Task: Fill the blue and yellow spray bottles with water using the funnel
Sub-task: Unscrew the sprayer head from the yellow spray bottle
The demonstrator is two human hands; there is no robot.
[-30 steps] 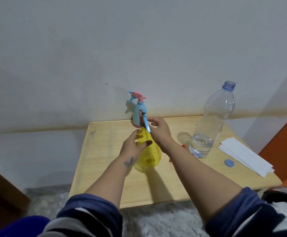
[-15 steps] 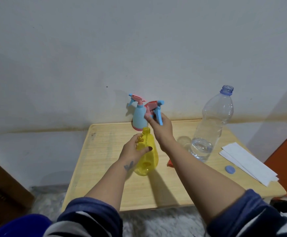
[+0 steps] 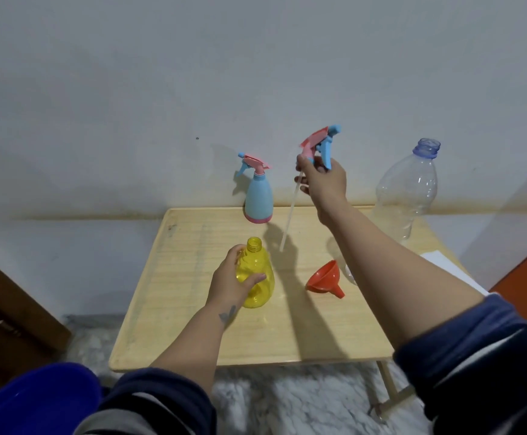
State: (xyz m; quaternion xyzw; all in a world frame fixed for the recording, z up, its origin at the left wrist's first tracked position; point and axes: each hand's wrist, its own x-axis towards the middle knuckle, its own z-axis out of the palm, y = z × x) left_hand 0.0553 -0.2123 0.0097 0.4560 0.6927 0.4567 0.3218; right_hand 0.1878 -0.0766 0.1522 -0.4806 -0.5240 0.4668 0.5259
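**Yellow bottle uncapped, funnel waiting**

While your left hand wraps its fingers round the translucent yellow plastic spray bottle standing mid-tabletop, its threaded neck stands open. Your right hand is raised above the pale wooden tabletop, its fingers curled round the collar of the pink-and-blue trigger sprayer head, whose thin white dip tube hangs down at a slant.

Judged by its thin walls, the yellow bottle will be light, hollow and easy to tip, so keep holding it low on its rounded belly. The small orange plastic funnel lies on its side just to the right; it looks rigid and smooth, best taken by the rim. The tall clear plastic water bottle, uncapped, stands at the far right and will likely flex if squeezed. The opaque blue spray bottle, 1 of the 2 to fill, stands capped by the wall. White paper lies at the right edge.
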